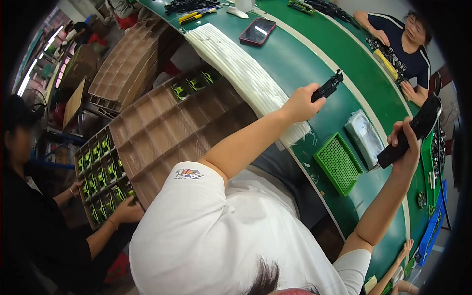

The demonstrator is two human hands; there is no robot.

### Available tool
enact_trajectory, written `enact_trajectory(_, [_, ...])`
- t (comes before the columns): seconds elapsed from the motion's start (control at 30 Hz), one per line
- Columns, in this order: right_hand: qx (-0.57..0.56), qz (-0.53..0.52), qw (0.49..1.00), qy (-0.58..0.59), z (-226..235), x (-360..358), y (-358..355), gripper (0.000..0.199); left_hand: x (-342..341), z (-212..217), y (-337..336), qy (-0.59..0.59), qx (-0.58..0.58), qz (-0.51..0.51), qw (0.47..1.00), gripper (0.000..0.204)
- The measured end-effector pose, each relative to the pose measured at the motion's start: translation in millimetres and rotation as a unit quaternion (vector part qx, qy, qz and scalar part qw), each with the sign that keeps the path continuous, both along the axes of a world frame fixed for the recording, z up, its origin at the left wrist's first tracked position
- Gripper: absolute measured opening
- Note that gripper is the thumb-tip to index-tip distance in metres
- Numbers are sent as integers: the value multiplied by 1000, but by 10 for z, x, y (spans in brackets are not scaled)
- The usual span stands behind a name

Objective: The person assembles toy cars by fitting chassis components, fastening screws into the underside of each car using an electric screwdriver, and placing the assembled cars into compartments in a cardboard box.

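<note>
My left hand [304,104] is closed around a small black plastic part [328,87], held up over the green table. Its fingers wrap the near end, while the notched far end sticks out. On the right, my right hand [408,145] grips a thick black electric screwdriver [424,120], its narrow end tilted down toward the table. The two hands are well apart, and the tool does not touch the part. Below and between them lies a green perforated basket [339,164], beside a clear plastic-wrapped pack [365,137].
White foam strips [236,64] line the table's left edge. A phone [258,32] and yellow-handled cutters [196,14] lie farther back. At left, a person [44,196] handles a divided brown tray [157,123] with green-and-black toy cars. Another person [403,54] works across the green belt [339,54].
</note>
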State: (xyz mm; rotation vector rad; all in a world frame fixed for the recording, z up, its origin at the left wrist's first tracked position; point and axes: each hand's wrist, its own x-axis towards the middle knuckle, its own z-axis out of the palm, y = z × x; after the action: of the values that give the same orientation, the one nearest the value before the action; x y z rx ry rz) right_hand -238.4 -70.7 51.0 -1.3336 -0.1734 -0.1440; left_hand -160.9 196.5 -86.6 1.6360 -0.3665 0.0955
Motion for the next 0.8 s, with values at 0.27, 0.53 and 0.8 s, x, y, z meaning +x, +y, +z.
enact_trajectory(0.27, [3,18,999,36,-244,107,-153,21,-93,-133,6,-30,38,16,999,22])
enact_trajectory(0.53, [-6,-1,999,48,-259,191,-287,21,-319,-65,952,-175,65,356,916,16])
enact_trajectory(0.8, [-39,-113,992,43,-125,35,37,26,-1480,-1621,2745,-23,408,431,805,58])
